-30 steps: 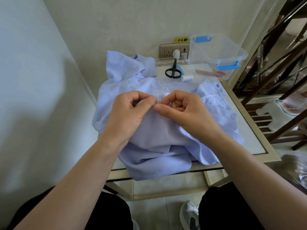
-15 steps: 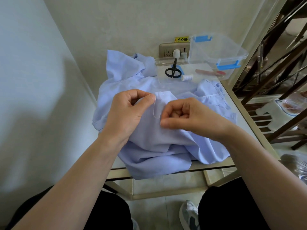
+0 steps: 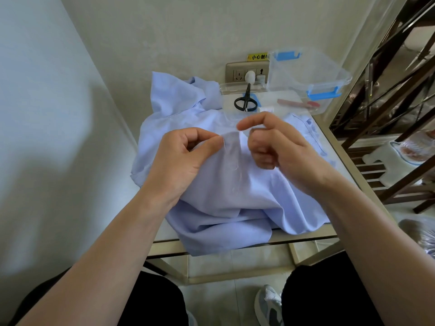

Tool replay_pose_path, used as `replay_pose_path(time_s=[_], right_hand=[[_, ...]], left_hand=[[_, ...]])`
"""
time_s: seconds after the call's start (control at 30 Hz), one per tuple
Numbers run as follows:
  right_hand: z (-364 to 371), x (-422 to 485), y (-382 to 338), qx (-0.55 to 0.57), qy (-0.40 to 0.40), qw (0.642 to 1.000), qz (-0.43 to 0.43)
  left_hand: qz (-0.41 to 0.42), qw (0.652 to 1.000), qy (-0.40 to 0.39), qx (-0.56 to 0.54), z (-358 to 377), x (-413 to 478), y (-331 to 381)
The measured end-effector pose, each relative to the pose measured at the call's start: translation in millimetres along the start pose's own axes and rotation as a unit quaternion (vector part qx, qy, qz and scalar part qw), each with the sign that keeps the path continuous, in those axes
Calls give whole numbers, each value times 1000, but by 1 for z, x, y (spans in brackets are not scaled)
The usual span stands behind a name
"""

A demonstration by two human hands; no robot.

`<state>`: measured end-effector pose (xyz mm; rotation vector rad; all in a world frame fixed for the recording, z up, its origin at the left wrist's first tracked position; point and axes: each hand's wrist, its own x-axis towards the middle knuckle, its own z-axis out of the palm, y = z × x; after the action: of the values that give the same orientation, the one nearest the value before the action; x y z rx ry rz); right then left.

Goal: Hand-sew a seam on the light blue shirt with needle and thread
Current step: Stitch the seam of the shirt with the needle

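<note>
The light blue shirt [image 3: 235, 203] lies bunched on a small glass table [image 3: 306, 240]. My left hand [image 3: 179, 161] pinches a raised fold of the shirt between thumb and forefinger. My right hand [image 3: 282, 149] hovers just right of that fold, forefinger stretched out to the left and the other fingers curled in. A thin white thread [image 3: 236, 169] trails in slack loops over the cloth below the fold. The needle is hidden, apparently inside the curled right fingers.
Black scissors [image 3: 246, 102], a white thread spool [image 3: 267, 109] and a red tool [image 3: 299, 104] lie behind the shirt. A clear box with blue clips [image 3: 306, 74] stands at the back right, by a wall socket [image 3: 237, 71]. A dark wooden rack [image 3: 388, 114] borders the right side.
The needle showed between my right fingers a second ago and is now out of sight. My right hand pulled down and right, then rose behind the fold. The left hand kept its pinch.
</note>
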<state>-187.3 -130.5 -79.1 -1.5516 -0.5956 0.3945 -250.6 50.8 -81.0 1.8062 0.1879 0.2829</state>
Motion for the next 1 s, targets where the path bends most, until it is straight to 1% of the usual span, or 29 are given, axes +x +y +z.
replay_pose_path(time_s=[0.03,0.1,0.17,0.23,0.3,0.47,0.67,0.83,1.0], right_hand=[[-3,1,0,6,22,1000,-8],[-9,3,1,-16,47,998,-41],[-11,4,0,-19,47,997,-59],[-11,5,-3,-6,41,997,-58],[-9,6,-5,-8,23,998,-49],[-4,8,-3,-6,-72,997,-16],[-16,6,1,-7,-94,995,14],[-19,3,3,-31,-123,991,29],[-21,1,1,-56,-135,989,33]], left_hand=[[1,1000,-1,4,0,0,0],[5,1000,-5,13,0,-1,0],[11,1000,-8,19,-1,-1,0],[15,1000,-12,21,-1,-1,0],[18,999,-21,21,-1,-1,1],[32,998,-49,39,-2,-1,0],[25,994,-76,74,-10,0,-1],[50,992,-85,81,-12,-1,-2],[65,991,-84,77,-11,-1,-2]])
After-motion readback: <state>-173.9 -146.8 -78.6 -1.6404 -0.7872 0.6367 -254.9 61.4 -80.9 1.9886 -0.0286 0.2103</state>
